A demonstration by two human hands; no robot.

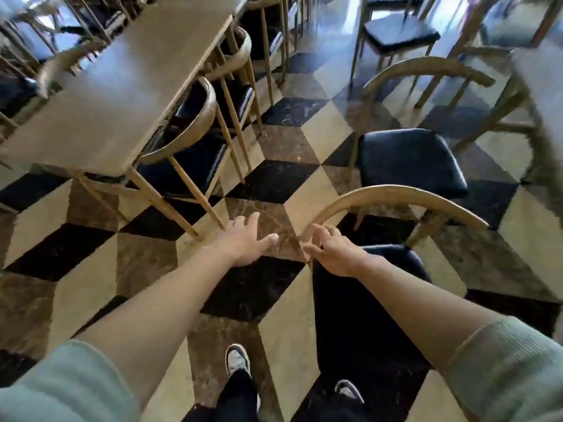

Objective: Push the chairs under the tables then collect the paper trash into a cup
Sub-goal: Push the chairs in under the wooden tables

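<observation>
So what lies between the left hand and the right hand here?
In the head view, only bare checkered floor shows between the left hand, which is open and touching nothing, and the right hand, which grips the end of a chair's curved backrest.

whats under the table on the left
Two chairs with black seats are pushed in under the table along its right side, their curved backs against its edge. The tabletop covers the front of the seats and anything further underneath.
</observation>
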